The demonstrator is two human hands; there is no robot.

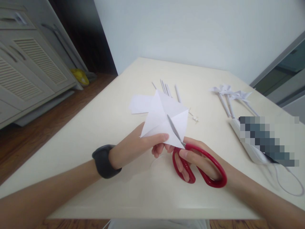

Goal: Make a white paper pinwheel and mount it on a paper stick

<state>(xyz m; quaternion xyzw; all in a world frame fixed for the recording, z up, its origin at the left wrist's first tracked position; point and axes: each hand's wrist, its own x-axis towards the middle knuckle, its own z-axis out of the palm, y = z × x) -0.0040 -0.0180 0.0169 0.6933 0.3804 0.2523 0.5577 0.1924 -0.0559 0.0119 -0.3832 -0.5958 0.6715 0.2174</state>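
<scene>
My left hand pinches a white square of paper near its lower edge, thumb on top and fingers beneath. Crease lines cross the sheet from corner to corner. My right hand has its thumb and fingers through the red handles of a pair of scissors. One blade lies over the paper, running from the lower right corner along a crease toward the middle; the other blade is mostly hidden under the sheet. Both hands are above the table, and a dark band is around my left wrist.
Behind the held sheet lie more white paper, several rolled paper sticks and small white bits. Paper pinwheels on sticks rest at the right, by a white device with a cable, partly pixelated. A wall borders the table's far edge.
</scene>
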